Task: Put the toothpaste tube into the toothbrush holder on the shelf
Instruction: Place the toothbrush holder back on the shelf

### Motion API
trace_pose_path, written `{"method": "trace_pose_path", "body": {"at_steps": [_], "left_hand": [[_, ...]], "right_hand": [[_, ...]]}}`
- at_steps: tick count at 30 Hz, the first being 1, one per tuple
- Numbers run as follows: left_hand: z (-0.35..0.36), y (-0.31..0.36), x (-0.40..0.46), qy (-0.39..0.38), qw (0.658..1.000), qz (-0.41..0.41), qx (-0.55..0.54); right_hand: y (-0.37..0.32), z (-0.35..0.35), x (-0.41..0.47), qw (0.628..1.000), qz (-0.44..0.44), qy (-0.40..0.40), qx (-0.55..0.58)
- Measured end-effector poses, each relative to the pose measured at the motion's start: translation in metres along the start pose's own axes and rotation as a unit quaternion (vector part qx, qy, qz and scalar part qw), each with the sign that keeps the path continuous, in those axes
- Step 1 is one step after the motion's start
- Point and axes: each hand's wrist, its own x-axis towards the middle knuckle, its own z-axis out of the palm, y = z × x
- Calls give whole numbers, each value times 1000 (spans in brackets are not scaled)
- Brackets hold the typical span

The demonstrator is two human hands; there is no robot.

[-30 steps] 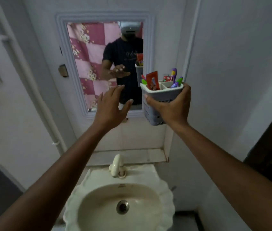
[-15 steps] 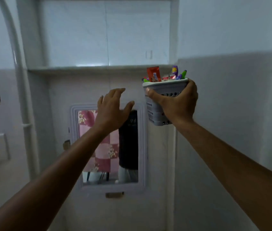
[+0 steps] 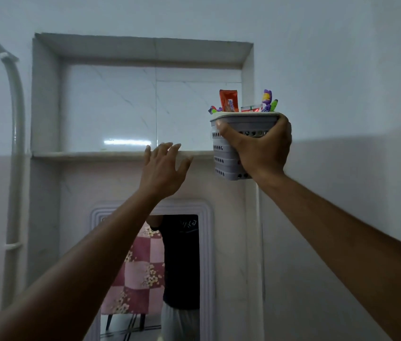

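Right now I am holding the pale grey perforated plastic toothbrush holder up in my right hand, fingers wrapping its slotted front wall and thumb pressing near its smooth rounded rim, so the grip is clamped firmly on it. The holder is hanging in the air at the right end of the white marble shelf, its base sitting lower than the shelf's front edge and not resting on it. Standing upright inside the holder, the flat orange-red toothpaste tube is poking above the rim toward the left side, its crimped end uppermost. Beside it I am seeing a smaller red-and-white tube lying low, plus purple and green toothbrush handles sticking out at the right.

My left hand is hovering empty, fingers spread apart and slightly curled, their tips overlapping the shelf's front edge near its middle; whether they touch it I cannot tell. The shelf is sitting inside a rectangular recessed niche lined with glossy veined tile. Below it, a ridged white-framed mirror is reflecting a pink checked floral curtain.
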Motion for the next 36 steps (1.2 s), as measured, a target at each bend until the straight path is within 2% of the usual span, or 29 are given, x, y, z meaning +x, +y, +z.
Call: {"method": "trace_pose_path", "body": {"at_steps": [3,7,13,18,25,36], "left_hand": [[14,-8,-3,38,999,22,31],[21,-6,-1,89,996,3,22],[26,-6,1,100,995,-8,8],[25,-7,5,102,995,-12,14],[24,-6,6,103,994,-11,21],[24,-4,6,97,995,-9,19]], "right_hand": [[0,8,9,1000,-3,5,1],[-5,24,25,1000,-17,9,5],[-10,62,54,999,-30,20,-39],[13,89,59,980,19,-118,-158],[38,98,50,933,-13,-218,-286],[54,97,49,918,-7,-280,-282]]}}
